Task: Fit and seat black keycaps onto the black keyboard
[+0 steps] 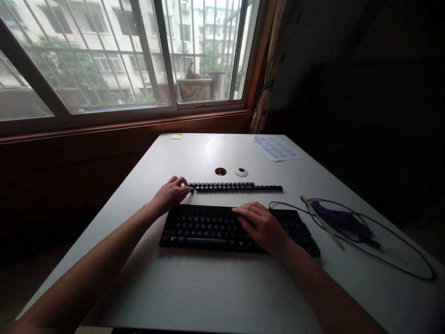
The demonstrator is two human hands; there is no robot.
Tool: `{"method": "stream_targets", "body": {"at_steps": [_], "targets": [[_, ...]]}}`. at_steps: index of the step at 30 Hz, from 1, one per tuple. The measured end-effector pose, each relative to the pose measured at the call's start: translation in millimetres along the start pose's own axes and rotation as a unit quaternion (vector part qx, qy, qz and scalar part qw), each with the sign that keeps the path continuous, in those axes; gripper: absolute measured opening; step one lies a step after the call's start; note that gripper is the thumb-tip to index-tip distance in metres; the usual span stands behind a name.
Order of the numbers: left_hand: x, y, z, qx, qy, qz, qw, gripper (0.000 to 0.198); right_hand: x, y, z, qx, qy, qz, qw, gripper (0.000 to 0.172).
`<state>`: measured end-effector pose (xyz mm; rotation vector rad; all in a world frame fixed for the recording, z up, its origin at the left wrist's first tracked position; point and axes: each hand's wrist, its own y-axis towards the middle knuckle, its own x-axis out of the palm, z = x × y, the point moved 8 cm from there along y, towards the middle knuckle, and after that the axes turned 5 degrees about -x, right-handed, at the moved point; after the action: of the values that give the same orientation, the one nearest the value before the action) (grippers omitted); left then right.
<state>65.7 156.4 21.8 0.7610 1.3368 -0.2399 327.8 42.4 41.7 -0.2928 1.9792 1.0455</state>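
A black keyboard (pixel 205 227) lies on the white table (pixel 208 283), its top rows dark and without visible keycaps. Behind it, loose black keycaps (pixel 225 186) stand in a long double row that narrows to the right. My left hand (pixel 173 194) is at the left end of that row, thumb and fingers pinched on a black keycap (pixel 191 188). My right hand (pixel 262 225) rests over the right part of the keyboard, fingers bent and a little apart, with nothing visible in it.
To the right lie a looped black cable (pixel 399 264), a purple cloth (pixel 339 220) and a thin stick (pixel 323 223). Printed papers (pixel 277 148), a yellow note (pixel 176 137), a round hole (pixel 220 171) and a white ring (pixel 241 172) are farther back.
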Motion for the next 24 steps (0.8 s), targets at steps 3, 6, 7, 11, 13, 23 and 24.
{"method": "stream_targets", "body": {"at_steps": [3, 6, 7, 11, 13, 23, 24], "targets": [[-5.7, -3, 0, 0.003, -0.018, 0.002, 1.0, 0.025, -1, 0, 1, 0.008, 0.019, 0.005, 1.0, 0.032], [-8.2, -2, -2, 0.0, -0.035, -0.001, 0.999, 0.023, -1, 1, 0, 0.009, 0.029, 0.003, 1.0, 0.032], [-7.5, -1, -2, -0.002, -0.043, -0.005, 0.999, 0.022, -1, 1, 0, 0.01, 0.032, 0.002, 0.999, 0.032], [1.8, 6, -4, -0.008, -0.076, -0.027, 0.997, 0.024, -3, -1, -1, 0.013, 0.045, 0.006, 0.999, 0.031], [7.4, 9, -3, -0.006, -0.09, -0.03, 0.995, 0.023, -4, -2, -1, 0.014, 0.049, 0.009, 0.999, 0.031], [-11.1, -4, -12, -0.087, -0.271, -0.011, 0.959, 0.028, -7, -4, -2, 0.015, 0.052, 0.015, 0.998, 0.033], [-15.7, -9, -14, -0.107, -0.298, -0.021, 0.948, 0.03, -7, -4, -2, 0.016, 0.053, 0.015, 0.998, 0.033]]}}
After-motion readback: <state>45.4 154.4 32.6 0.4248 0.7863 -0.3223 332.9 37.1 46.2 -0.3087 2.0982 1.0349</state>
